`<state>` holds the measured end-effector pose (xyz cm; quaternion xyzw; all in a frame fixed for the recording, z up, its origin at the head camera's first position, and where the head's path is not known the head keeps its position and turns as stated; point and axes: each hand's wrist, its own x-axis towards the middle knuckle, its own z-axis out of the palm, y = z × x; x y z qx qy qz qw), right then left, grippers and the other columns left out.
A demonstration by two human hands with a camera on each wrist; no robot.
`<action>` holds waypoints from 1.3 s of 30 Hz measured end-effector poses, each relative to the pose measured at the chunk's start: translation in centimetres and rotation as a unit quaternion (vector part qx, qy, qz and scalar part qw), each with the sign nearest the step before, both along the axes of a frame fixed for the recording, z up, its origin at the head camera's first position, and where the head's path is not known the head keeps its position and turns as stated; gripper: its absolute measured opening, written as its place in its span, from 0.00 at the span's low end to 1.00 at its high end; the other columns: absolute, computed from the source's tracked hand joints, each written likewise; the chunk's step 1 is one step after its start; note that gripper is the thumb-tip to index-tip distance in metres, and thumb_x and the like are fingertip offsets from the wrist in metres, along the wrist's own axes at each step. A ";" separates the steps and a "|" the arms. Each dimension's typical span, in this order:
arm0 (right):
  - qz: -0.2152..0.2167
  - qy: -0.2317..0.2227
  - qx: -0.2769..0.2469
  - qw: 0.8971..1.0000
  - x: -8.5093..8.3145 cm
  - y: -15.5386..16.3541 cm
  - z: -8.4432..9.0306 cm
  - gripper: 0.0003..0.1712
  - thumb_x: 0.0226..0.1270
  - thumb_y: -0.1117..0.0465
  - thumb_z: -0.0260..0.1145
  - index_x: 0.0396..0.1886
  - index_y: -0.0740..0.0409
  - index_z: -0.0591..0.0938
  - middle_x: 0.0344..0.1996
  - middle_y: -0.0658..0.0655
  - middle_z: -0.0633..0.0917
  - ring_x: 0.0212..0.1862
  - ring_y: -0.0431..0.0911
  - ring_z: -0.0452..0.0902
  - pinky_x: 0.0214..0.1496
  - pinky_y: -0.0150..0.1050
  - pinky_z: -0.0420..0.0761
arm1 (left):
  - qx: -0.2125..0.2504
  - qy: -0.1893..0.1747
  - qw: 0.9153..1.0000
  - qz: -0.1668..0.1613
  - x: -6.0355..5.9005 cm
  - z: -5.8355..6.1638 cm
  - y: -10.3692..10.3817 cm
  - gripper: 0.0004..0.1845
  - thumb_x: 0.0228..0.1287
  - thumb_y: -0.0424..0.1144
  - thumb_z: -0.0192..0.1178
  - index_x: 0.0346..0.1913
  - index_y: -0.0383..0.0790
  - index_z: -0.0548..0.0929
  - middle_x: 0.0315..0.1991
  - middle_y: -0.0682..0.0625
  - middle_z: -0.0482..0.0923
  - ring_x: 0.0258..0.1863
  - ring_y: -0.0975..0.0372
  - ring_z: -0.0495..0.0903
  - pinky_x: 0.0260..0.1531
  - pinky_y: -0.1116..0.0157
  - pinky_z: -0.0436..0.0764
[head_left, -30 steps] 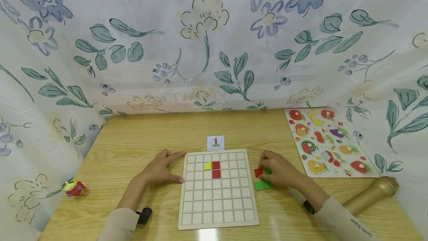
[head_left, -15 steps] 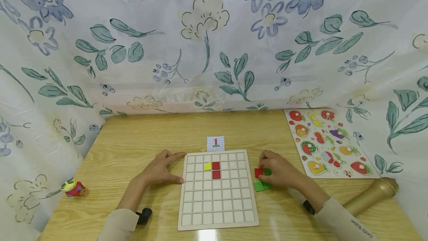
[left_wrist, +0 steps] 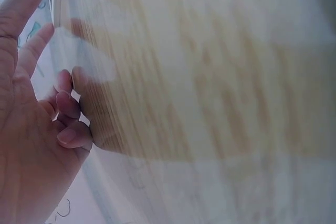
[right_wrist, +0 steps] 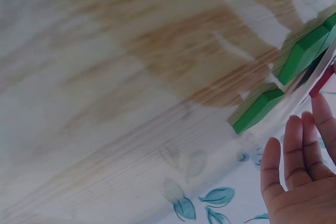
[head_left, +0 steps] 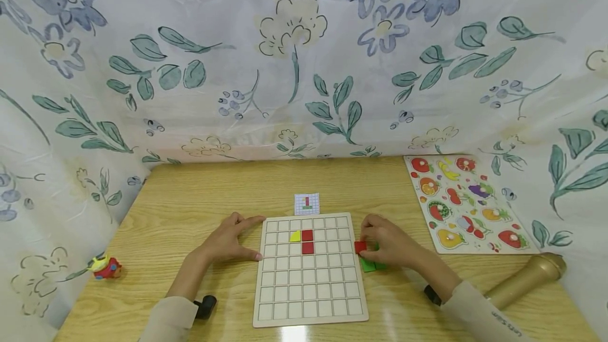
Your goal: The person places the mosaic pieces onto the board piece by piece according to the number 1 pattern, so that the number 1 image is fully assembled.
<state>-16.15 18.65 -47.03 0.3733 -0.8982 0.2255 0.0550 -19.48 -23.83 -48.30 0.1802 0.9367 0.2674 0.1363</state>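
My right hand [head_left: 387,241] pinches a red square tile [head_left: 360,247] at the right edge of the gridded wooden board [head_left: 309,294]. Green tiles [head_left: 368,265] lie on the table beneath that hand, partly covered by it. The right wrist view shows the red tile [right_wrist: 322,81] at the fingertips, above the green tiles [right_wrist: 258,109]. On the board sit a yellow piece with one rounded corner [head_left: 295,236] and two red tiles [head_left: 307,248], one below the other. Thumb and index finger of my left hand [head_left: 225,240] touch the board's left edge; its other fingers curl inward.
A small pattern card [head_left: 306,204] lies just behind the board. Back right is a fruit puzzle board [head_left: 467,205], with a gold cylindrical object [head_left: 527,276] in front of it. A small red and yellow toy [head_left: 105,267] stands at the left.
My right hand has slid left toward the board with the red tile, away from the green tiles. The left hand stays at the board's edge.
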 end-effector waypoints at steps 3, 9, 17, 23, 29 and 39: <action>0.001 0.001 0.003 1.000 0.0 -0.3 0.0 0.11 0.52 0.59 0.79 0.31 0.56 0.84 0.41 0.51 0.77 0.43 0.42 0.74 0.46 0.38 0.78 | -0.001 0.001 1.000 -0.001 0.0 0.0 0.0 0.54 0.36 0.66 0.77 0.72 0.60 0.69 0.40 0.49 0.60 0.38 0.58 0.61 0.34 0.61 0.63; 0.004 -0.017 0.003 1.000 0.1 -1.1 0.0 0.11 0.53 0.59 0.78 0.31 0.56 0.84 0.42 0.51 0.77 0.44 0.42 0.74 0.48 0.39 0.78 | -0.003 0.003 1.000 -0.002 0.0 0.0 0.0 0.54 0.36 0.66 0.77 0.72 0.60 0.69 0.40 0.49 0.60 0.38 0.58 0.61 0.34 0.61 0.63; 0.012 -0.018 0.008 1.000 0.3 -1.9 0.1 0.12 0.52 0.58 0.78 0.32 0.57 0.84 0.42 0.52 0.77 0.45 0.42 0.74 0.49 0.40 0.78 | 0.001 0.001 1.000 -0.004 0.0 -0.1 0.0 0.54 0.37 0.65 0.77 0.73 0.60 0.68 0.40 0.48 0.60 0.38 0.58 0.61 0.34 0.61 0.63; 0.022 -0.020 0.006 1.000 0.3 -2.7 0.5 0.11 0.53 0.57 0.77 0.31 0.57 0.84 0.43 0.52 0.78 0.44 0.42 0.74 0.49 0.40 0.78 | 0.001 0.004 1.000 -0.004 0.0 0.0 -0.1 0.54 0.37 0.65 0.77 0.73 0.59 0.69 0.39 0.49 0.60 0.38 0.58 0.61 0.34 0.61 0.63; 0.031 -0.031 0.002 0.999 0.4 -3.8 0.8 0.11 0.54 0.57 0.76 0.31 0.58 0.84 0.42 0.51 0.77 0.42 0.41 0.71 0.48 0.39 0.76 | 0.003 0.001 1.000 -0.006 -0.1 0.0 -0.1 0.54 0.38 0.65 0.77 0.73 0.59 0.68 0.39 0.49 0.59 0.37 0.58 0.61 0.34 0.62 0.63; 0.045 -0.026 0.010 0.999 0.4 -5.4 0.7 0.12 0.55 0.55 0.77 0.30 0.57 0.84 0.41 0.49 0.77 0.41 0.40 0.70 0.49 0.38 0.75 | 0.003 0.002 1.000 -0.004 -0.1 0.0 -0.1 0.54 0.37 0.66 0.77 0.73 0.60 0.69 0.39 0.49 0.59 0.38 0.58 0.61 0.34 0.62 0.62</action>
